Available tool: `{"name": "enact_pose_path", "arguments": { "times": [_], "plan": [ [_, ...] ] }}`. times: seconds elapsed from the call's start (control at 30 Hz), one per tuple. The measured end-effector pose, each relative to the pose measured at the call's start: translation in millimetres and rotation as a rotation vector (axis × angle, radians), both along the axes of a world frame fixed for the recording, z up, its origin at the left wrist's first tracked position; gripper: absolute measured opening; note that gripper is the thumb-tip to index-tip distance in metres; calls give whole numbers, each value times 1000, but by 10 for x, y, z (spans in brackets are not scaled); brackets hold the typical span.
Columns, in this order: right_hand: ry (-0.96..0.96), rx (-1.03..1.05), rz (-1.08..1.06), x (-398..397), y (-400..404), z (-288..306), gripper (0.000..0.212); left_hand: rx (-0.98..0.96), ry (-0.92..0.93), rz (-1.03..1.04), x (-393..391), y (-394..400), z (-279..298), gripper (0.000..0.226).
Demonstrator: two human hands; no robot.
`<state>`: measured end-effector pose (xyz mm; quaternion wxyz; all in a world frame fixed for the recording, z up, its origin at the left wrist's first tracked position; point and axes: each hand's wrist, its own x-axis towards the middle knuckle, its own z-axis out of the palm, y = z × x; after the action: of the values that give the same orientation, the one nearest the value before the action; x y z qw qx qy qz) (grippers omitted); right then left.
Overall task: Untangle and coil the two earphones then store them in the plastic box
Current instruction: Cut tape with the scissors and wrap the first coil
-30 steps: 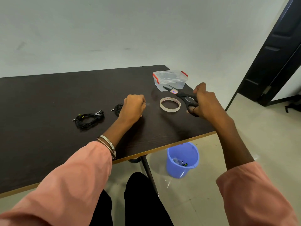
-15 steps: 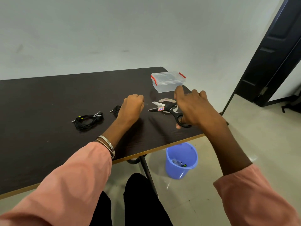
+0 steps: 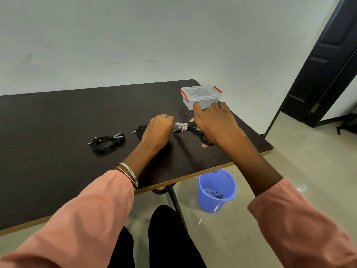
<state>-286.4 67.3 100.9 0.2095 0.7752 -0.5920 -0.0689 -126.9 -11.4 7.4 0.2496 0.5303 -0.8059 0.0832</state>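
One black earphone lies coiled on the dark table, left of my hands. The second earphone coil sits just behind my left hand, partly hidden by it. My left hand is curled in a fist and pinches a faint strip of clear tape. My right hand grips black scissors, whose open blades point at my left knuckles. The clear plastic box with red clips stands lidded at the far right corner, beyond my right fingers.
A tape roll is almost hidden under my right hand. The table's right edge runs close beside my right wrist. Below it on the floor stands a blue bucket with scraps inside. A dark door is at the right.
My right hand has carried the scissors leftward across the tape roll until the blades reach my left fist. My left hand and both earphone coils have stayed put.
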Motion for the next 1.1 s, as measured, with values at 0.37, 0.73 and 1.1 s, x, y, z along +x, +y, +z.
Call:
{"name": "enact_pose_path", "arguments": {
  "times": [0.37,0.73,1.1],
  "plan": [
    [-10,0,-19,29,-31,-10,54,-1,35,-20,25,-10,-35,14],
    [-19,-106,-33,5,-62,-122,35,21,81,-2,30,15,-33,19],
    [-37,12,-119,-190,-103,-217,89,190,576,93,79,44,-33,14]
  ]
}}
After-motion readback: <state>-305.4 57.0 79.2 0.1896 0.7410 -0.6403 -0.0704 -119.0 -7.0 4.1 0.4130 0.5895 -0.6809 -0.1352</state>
